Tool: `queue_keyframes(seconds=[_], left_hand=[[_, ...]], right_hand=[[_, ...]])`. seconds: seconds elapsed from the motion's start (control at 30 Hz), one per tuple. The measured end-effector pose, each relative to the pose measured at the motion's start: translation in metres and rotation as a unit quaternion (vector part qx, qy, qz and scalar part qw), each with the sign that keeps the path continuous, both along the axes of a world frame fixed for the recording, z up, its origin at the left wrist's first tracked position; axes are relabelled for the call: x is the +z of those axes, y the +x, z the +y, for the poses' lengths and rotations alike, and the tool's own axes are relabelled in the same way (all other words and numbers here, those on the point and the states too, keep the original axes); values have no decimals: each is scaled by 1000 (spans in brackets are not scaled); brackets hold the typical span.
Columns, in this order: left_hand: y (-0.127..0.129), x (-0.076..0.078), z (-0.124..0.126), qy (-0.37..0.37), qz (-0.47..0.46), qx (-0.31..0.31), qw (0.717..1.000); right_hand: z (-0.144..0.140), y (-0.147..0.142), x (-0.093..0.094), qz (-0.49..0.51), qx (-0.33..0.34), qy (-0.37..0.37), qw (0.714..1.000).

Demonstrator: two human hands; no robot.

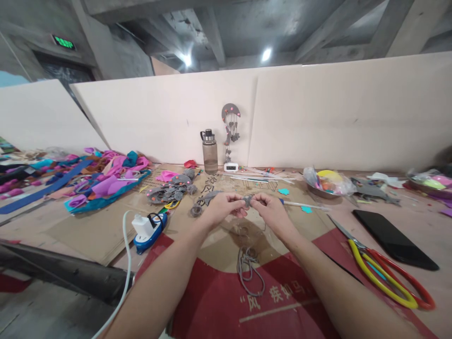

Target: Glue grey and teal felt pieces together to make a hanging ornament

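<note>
Small gray piece (247, 201) is pinched by the fingers (237, 204) of left hand (223, 207) and right hand (273, 212), above gray cord (248, 259) on cardboard (212, 301).

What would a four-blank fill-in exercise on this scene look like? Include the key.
The left hand and right hand together hold a small ____ piece.
The scissors have one yellow handle and one ____ handle.
In the picture, the bottle stands to the ____ of the crescent ornament.
The phone is ____ in colour.

Missing words: gray; red; left; black
</note>
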State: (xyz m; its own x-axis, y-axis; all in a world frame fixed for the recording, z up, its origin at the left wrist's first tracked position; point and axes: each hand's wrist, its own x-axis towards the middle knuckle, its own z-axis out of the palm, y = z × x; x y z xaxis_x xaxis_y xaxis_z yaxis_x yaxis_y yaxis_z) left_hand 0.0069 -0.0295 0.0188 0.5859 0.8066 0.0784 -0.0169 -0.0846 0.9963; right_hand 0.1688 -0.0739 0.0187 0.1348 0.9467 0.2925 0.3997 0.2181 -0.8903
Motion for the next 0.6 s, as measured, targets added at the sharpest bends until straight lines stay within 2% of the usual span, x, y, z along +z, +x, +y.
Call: queue_keyframes(seconds=[0.07, 0.33, 0.43, 0.6], left_hand=[[-4, 1, 1, 12, 6, -9, 1000], [-1, 2, -1, 130, 98, 57, 985], [1, 1, -2, 163, 134, 85, 974], [1, 1, 0, 135, 100, 111, 980]], right_hand=[[0, 2, -1, -19, 3, 7, 1000], [-5, 0, -3, -199, -25, 89, 976], [-5, -1, -2, -199, -7, 99, 975], [-4, 0, -5, -153, 24, 66, 986]])
